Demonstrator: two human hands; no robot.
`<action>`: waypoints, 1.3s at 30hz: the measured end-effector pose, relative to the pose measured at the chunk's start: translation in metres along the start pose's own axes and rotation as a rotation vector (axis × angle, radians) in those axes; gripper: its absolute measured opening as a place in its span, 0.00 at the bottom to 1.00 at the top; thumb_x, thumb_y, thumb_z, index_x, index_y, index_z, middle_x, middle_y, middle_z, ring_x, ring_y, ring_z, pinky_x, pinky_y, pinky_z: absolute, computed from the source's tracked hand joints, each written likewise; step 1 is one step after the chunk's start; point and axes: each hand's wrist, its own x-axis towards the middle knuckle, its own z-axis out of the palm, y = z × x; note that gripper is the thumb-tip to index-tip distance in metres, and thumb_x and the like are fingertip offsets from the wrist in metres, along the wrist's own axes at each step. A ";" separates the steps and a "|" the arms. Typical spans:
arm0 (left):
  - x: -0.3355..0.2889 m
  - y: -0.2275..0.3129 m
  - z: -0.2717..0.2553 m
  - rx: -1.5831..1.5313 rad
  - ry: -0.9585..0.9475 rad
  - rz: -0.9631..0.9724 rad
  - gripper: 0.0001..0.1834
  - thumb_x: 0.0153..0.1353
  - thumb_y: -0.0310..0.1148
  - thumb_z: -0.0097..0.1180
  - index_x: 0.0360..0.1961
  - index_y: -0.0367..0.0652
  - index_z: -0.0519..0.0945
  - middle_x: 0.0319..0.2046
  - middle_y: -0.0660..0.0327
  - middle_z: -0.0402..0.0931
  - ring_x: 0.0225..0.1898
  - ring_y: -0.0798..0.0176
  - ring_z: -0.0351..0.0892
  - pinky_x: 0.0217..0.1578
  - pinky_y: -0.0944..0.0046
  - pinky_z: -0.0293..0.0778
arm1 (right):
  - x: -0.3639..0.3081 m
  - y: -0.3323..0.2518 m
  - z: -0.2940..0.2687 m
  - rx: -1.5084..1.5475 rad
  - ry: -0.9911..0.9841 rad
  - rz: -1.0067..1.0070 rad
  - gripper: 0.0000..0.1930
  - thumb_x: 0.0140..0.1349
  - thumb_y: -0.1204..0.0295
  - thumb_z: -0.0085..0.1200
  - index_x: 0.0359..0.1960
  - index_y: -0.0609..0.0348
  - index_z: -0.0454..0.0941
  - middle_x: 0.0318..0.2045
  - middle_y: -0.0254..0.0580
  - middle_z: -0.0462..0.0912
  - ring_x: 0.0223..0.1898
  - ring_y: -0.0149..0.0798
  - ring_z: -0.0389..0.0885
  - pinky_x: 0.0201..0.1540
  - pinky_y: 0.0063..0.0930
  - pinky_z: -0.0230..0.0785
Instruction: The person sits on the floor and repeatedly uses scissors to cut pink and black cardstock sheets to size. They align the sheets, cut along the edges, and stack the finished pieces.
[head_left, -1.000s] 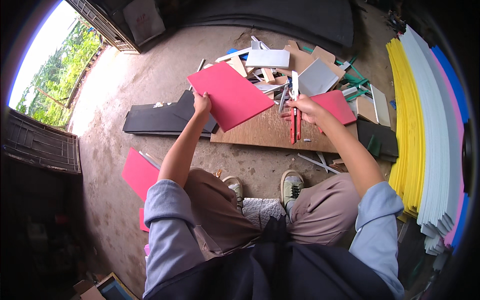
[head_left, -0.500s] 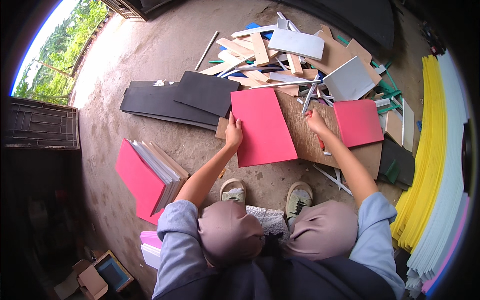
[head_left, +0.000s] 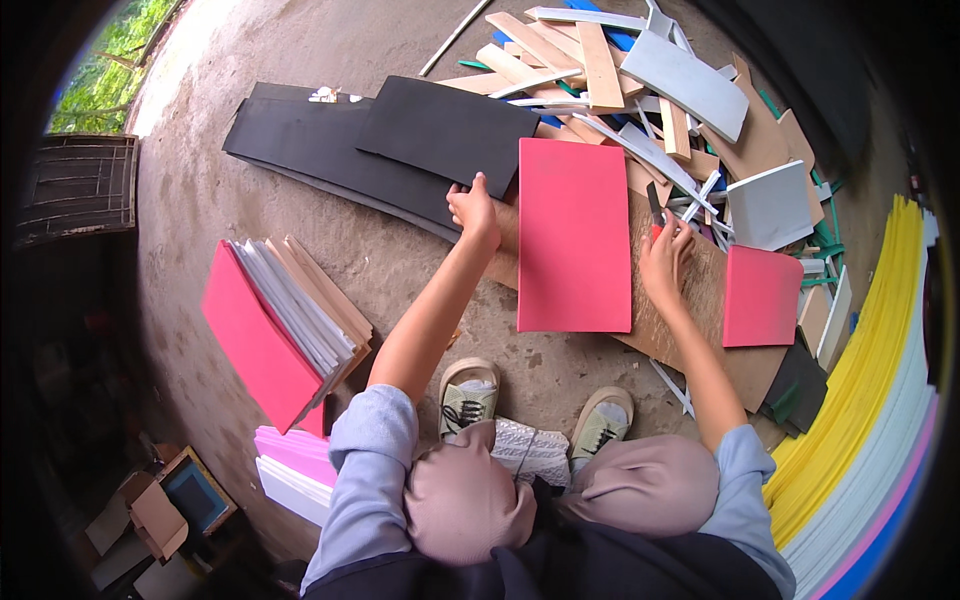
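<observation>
My left hand (head_left: 474, 212) is at the lower edge of a black foam sheet (head_left: 445, 130), its thumb and curled fingers closed on that edge. The sheet lies across longer black sheets (head_left: 300, 150). My right hand (head_left: 667, 262) is wrapped round a cutter knife (head_left: 655, 205) with a dark blade and some red on its handle; the blade points away from me. Between my hands a red rectangular foam sheet (head_left: 575, 240) rests on a worn brown board (head_left: 665, 335). On the board's right part lies a smaller red piece (head_left: 760, 295).
Beyond the board is a heap of beige, white, blue and green offcuts (head_left: 600, 70). To my left stand a red-faced stack of sheets (head_left: 265, 340) and some pink and white sheets (head_left: 295, 465). Tall yellow and pale-blue stacks (head_left: 850, 370) line the right. My shoes (head_left: 467, 400) are close to the board.
My left hand has let go of the red sheet's left edge and moved to the black sheet. The red sheet now lies straighter on the board. My right hand still holds the knife; the view has shifted.
</observation>
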 end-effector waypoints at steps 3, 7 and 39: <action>0.012 0.016 0.013 -0.177 0.052 -0.140 0.27 0.55 0.37 0.52 0.53 0.39 0.60 0.48 0.53 0.64 0.48 0.57 0.67 0.50 0.61 0.62 | -0.008 -0.017 0.000 0.207 0.005 -0.193 0.30 0.53 0.69 0.51 0.57 0.59 0.53 0.48 0.50 0.55 0.50 0.51 0.58 0.49 0.48 0.54; 0.005 0.029 0.011 -0.350 0.065 0.189 0.22 0.58 0.35 0.49 0.50 0.38 0.61 0.44 0.52 0.68 0.46 0.57 0.68 0.47 0.62 0.64 | -0.030 -0.044 -0.002 0.114 -0.129 -0.346 0.30 0.52 0.68 0.55 0.55 0.60 0.56 0.49 0.50 0.54 0.51 0.50 0.56 0.51 0.45 0.55; -0.067 -0.064 -0.088 0.007 -0.426 0.416 0.21 0.64 0.29 0.35 0.59 0.40 0.59 0.52 0.56 0.67 0.51 0.66 0.66 0.52 0.69 0.60 | -0.005 -0.048 0.030 0.608 -0.007 -0.163 0.22 0.53 0.76 0.49 0.51 0.65 0.62 0.42 0.52 0.61 0.46 0.49 0.63 0.51 0.36 0.58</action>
